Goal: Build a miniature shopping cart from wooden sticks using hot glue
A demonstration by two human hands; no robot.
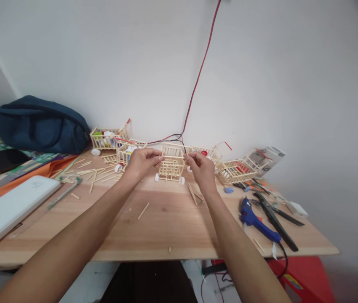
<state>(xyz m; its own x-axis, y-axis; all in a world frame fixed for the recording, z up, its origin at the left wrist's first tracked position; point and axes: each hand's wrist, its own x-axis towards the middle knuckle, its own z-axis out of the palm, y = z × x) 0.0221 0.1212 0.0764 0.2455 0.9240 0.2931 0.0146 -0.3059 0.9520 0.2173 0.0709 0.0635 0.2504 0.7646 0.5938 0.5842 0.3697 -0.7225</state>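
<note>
A small cart of pale wooden sticks (pixel 170 169) on white wheels stands on the table between my hands. My left hand (pixel 143 161) is closed in a pinch at its upper left corner. At the upper right corner my right hand (pixel 201 166) pinches too. A thin wooden stick (pixel 173 158) runs across between the fingertips, along the cart's top edge; whether it is fixed to the cart I cannot tell. More stick carts stand close behind: one by my left hand (pixel 131 150), partly hidden, and one behind my right hand (pixel 214 154).
Loose sticks (pixel 98 173) lie left of my hands. A blue glue gun (pixel 257 221) and black pliers (pixel 275 223) rest at the right. Further carts (pixel 237 169) (pixel 108 139) stand at the back. At left are a blue bag (pixel 41 126) and a white power bank (pixel 17 210).
</note>
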